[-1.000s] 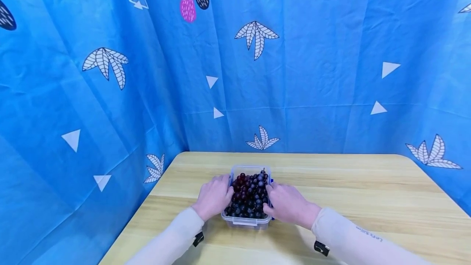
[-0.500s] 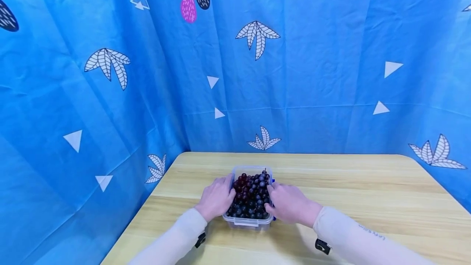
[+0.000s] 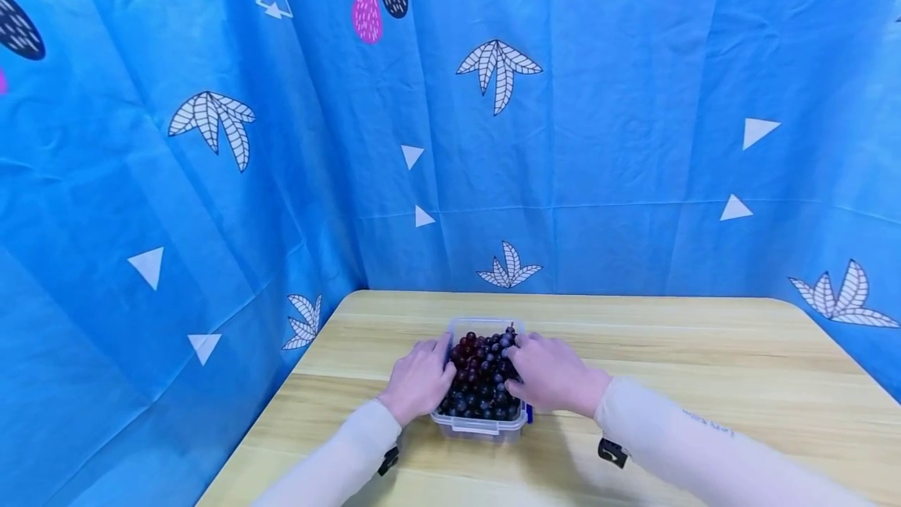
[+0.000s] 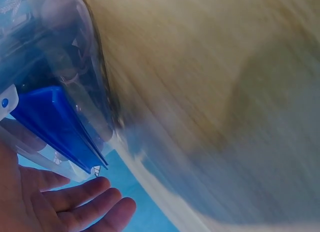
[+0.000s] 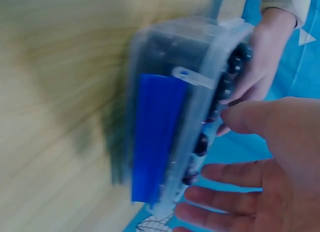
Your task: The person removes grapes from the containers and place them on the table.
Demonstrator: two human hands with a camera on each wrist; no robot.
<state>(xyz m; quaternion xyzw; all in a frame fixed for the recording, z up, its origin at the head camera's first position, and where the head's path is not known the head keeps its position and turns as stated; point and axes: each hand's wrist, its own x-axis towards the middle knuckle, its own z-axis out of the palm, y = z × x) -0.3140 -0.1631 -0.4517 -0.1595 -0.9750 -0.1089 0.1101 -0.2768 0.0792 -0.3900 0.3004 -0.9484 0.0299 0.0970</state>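
Note:
A clear plastic food container [image 3: 479, 427] stands on the table, filled with dark purple and reddish grapes [image 3: 479, 393]. At its left rim is my left hand [image 3: 418, 380], its fingers extended along the side; in the left wrist view those fingers lie loosely by a blue side latch [image 4: 57, 124], which hangs down. My right hand [image 3: 552, 374] reaches over the right rim, with thumb and fingertips at the edge of the grapes. Seen from the right wrist, its fingers are spread and relaxed, beside another lowered blue latch [image 5: 156, 137].
The light wooden table [image 3: 676, 350] extends to the right and behind the container. Blue patterned cloth [image 3: 598, 139] hangs along its back and left sides. Dark wrist devices [image 3: 612, 452] sit under the pale sleeves.
My right hand has come off the container's right side and moved slightly up and inward over the grapes. The left hand stays at the left rim. The head view has shifted slightly.

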